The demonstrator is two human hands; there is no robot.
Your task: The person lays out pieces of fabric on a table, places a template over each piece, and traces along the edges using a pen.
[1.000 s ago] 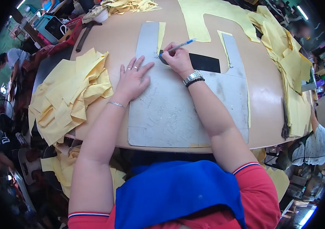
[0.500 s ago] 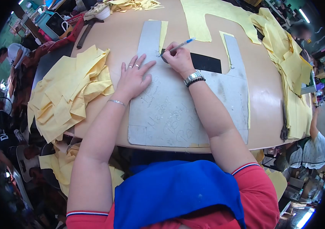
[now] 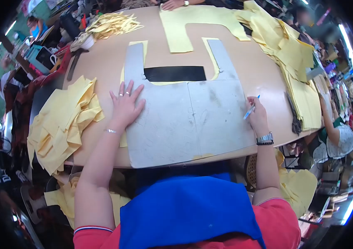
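Note:
A grey pattern template (image 3: 172, 124) with a notch between two straps lies on the table. Yellow fabric (image 3: 212, 54) peeks out from beneath it along the strap edges. My left hand (image 3: 126, 106) presses flat on the template's left side, fingers spread. My right hand (image 3: 258, 116) pinches a blue-and-white pen (image 3: 249, 112), its lower end by the template's right edge. Inside the notch sits a black rectangular piece (image 3: 174, 74), touched by neither hand.
Yellow fabric piles lie left (image 3: 66, 120) and right (image 3: 300, 91). Dark scissors (image 3: 294, 116) rest by the right pile, a hammer (image 3: 75, 64) at the back left. A cut yellow piece (image 3: 178, 31) lies at the back; another person's hand (image 3: 174, 4) is beyond it.
My right hand has moved with the pen from the notch's left corner to the template's right edge. My left hand stays on the left side. Another person's hand has appeared at the far edge.

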